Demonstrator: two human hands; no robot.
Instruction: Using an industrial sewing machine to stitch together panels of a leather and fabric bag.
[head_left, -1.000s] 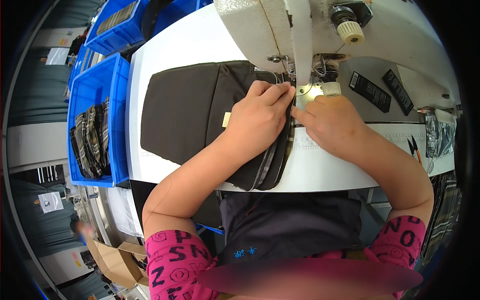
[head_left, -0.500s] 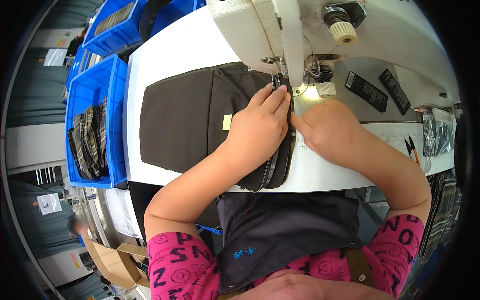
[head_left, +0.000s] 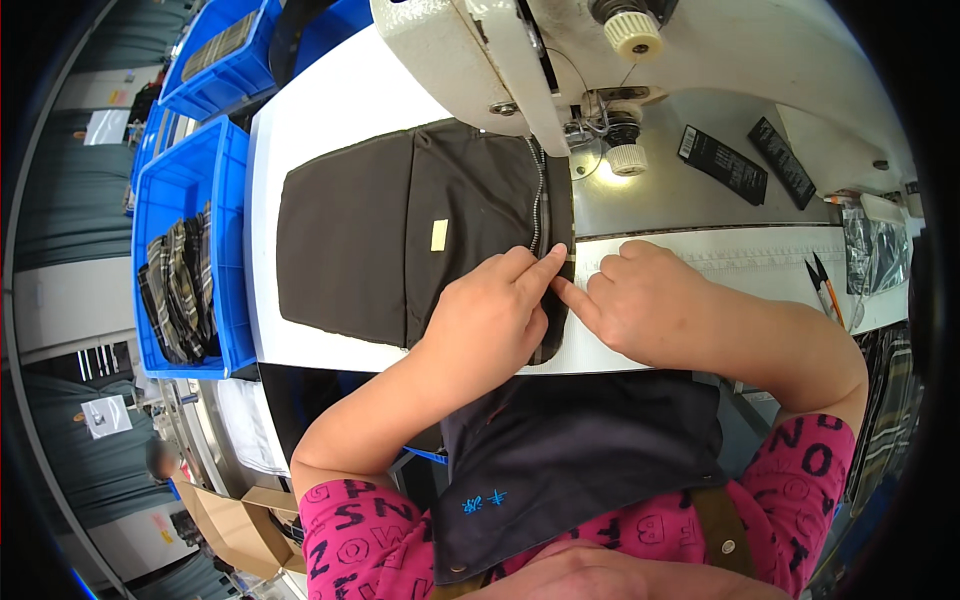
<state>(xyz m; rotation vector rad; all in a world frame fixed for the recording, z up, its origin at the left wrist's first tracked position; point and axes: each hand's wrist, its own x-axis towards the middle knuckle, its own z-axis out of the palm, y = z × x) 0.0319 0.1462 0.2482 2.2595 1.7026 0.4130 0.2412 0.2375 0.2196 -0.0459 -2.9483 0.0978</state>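
A dark brown fabric panel (head_left: 345, 240) with a small pale yellow label (head_left: 439, 235) lies on the white table. A metal-toothed zipper (head_left: 543, 195) runs along its right side, by a narrow plaid-edged strip. My left hand (head_left: 490, 310) rests on the panel's near right part, fingers stretched toward the edge and thumb apart. My right hand (head_left: 645, 305) is curled, its index fingertip at the same edge, touching or almost touching the left fingers; its thumb is hidden. The sewing machine's presser foot (head_left: 578, 132) is beside the panel's far right corner.
Blue bins (head_left: 240, 250) with folded plaid pieces (head_left: 180, 285) stand at the left. Two black printed tags (head_left: 722, 165) lie on the machine's metal plate. Thread snips (head_left: 825, 285) and a clear plastic bag (head_left: 875, 245) are at the right. An open cardboard box (head_left: 225, 525) stands lower left.
Both hands have moved nearer to me along the panel's right edge, uncovering the zipper's far part. My left hand's fingers are less flat. The view has shifted slightly.
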